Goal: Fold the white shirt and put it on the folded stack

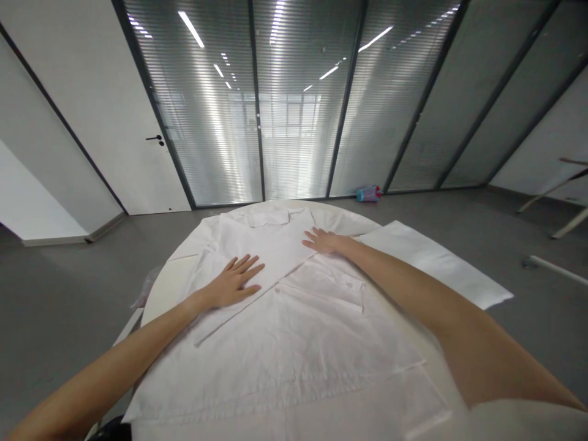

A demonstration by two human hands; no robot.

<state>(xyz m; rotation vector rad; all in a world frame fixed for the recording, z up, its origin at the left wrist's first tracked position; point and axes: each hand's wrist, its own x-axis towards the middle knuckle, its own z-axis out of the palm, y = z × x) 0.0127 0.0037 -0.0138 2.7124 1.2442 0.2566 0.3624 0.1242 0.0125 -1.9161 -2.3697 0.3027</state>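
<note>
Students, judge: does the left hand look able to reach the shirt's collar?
Probably yes: the left hand lies on the white shirt, and only flat fabric separates it from the collar.

Your left hand (234, 282) flat on white shirt (294, 349), fingers spread; right hand (324, 241) flat near collar. Shirt lies on round table (168, 291); bottle (368, 194) on floor past far edge.

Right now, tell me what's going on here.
A person has their left hand and right hand spread flat on a white shirt, which has a long diagonal fold across its front. The shirt lies on a round white table. A white sheet sticks out past the table's right edge, and a blue bottle lies on the floor by the glass wall.
</note>
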